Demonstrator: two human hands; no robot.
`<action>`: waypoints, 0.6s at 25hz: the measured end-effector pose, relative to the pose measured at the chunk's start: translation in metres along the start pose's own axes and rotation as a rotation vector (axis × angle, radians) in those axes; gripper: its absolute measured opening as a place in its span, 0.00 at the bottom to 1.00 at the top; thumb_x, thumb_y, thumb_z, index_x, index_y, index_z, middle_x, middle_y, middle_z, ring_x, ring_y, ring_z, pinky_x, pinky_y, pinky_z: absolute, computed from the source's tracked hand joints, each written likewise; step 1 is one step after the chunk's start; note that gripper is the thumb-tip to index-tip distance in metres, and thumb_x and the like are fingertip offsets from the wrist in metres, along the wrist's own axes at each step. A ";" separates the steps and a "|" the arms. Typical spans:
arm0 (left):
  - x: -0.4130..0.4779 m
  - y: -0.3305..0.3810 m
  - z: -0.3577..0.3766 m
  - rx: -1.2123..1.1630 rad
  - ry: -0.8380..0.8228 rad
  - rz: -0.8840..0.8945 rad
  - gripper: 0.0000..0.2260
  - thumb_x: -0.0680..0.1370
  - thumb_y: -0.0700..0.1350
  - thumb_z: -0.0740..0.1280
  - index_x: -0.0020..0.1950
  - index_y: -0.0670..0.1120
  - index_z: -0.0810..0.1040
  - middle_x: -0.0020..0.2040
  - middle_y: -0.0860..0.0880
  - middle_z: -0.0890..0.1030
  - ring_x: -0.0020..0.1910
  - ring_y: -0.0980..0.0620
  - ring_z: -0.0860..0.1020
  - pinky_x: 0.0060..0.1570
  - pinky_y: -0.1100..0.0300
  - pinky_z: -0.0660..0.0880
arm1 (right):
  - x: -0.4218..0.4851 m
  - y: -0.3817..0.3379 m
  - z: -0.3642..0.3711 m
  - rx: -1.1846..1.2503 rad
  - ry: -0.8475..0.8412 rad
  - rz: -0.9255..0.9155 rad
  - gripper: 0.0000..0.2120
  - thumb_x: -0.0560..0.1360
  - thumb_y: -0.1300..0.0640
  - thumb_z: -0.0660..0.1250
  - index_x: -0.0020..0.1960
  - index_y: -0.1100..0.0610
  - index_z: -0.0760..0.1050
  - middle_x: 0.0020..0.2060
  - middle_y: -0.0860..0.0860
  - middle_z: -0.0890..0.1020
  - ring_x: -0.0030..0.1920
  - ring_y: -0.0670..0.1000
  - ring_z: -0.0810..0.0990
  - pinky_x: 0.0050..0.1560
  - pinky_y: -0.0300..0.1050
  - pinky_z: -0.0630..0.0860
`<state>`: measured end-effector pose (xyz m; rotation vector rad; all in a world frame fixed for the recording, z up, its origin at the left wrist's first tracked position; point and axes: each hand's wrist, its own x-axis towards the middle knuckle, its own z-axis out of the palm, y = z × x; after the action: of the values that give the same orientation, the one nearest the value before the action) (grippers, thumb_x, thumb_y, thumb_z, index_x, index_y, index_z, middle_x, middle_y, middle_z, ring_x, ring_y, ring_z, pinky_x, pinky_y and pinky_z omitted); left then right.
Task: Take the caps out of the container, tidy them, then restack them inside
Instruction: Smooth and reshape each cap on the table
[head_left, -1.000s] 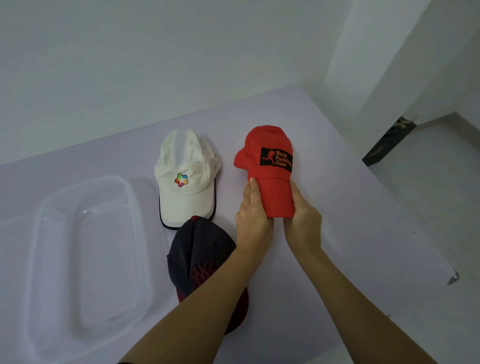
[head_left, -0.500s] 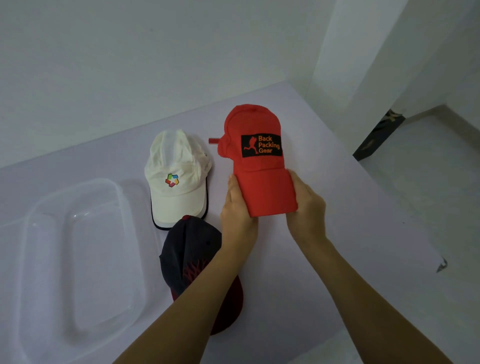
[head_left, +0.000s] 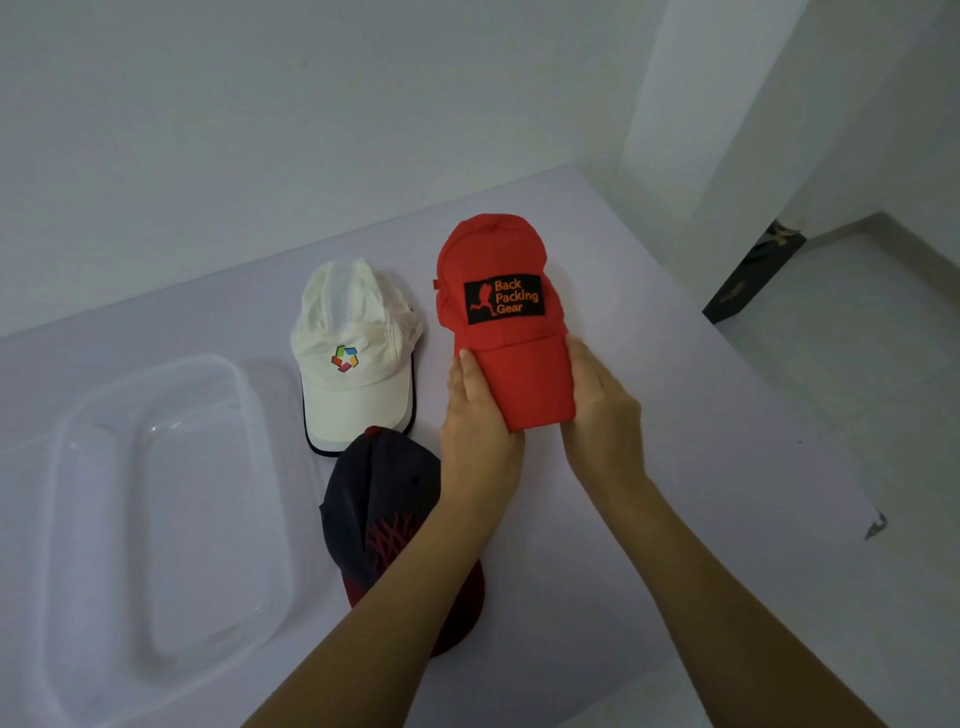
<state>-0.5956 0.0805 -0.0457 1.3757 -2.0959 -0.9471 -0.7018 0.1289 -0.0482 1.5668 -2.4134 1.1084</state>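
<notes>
Item in hand: red cap (head_left: 501, 291) with a black "Back Packing Gear" patch, crown pointing away from the person, brim toward them. Left hand (head_left: 480, 436) and right hand (head_left: 602, 415) each grip one side edge of the brim, fingers closed on it and pressing the two sides toward each other; whether the cap rests on the table (head_left: 675, 467) or is held just above it cannot be told. Also out: white cap (head_left: 353, 353) with a multicoloured logo, lying flat just left of the red one; dark navy cap (head_left: 384, 499) with a maroon brim, nearer the person and partly under the left forearm. Clear plastic container (head_left: 67, 519): at far left, nothing inside. Step judged: tidying, with all three caps out. Next move calls for setting the shaped red cap down or carrying it left, across the other two, to begin the stack in the container.
</notes>
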 end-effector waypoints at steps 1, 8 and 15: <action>0.000 -0.001 0.001 -0.016 0.012 -0.001 0.30 0.78 0.39 0.60 0.77 0.42 0.49 0.72 0.39 0.65 0.64 0.39 0.72 0.59 0.42 0.72 | -0.002 -0.006 0.000 0.093 -0.005 0.083 0.21 0.75 0.59 0.60 0.66 0.63 0.71 0.55 0.60 0.81 0.51 0.59 0.82 0.52 0.51 0.80; -0.011 -0.003 -0.009 -0.039 0.026 0.052 0.27 0.79 0.38 0.60 0.76 0.41 0.55 0.65 0.38 0.73 0.58 0.40 0.76 0.56 0.45 0.75 | -0.015 -0.026 -0.007 0.297 0.000 0.200 0.19 0.74 0.56 0.58 0.63 0.58 0.74 0.48 0.53 0.84 0.42 0.51 0.81 0.46 0.49 0.79; -0.008 0.005 -0.028 -0.163 0.048 0.000 0.25 0.79 0.42 0.59 0.76 0.44 0.56 0.66 0.42 0.74 0.60 0.43 0.75 0.61 0.49 0.72 | -0.016 -0.037 -0.021 0.303 0.091 0.236 0.22 0.73 0.58 0.58 0.66 0.61 0.71 0.51 0.55 0.83 0.44 0.52 0.82 0.49 0.45 0.78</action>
<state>-0.5758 0.0810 -0.0231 1.3024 -1.9373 -1.0496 -0.6709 0.1459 -0.0196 1.2837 -2.5118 1.6162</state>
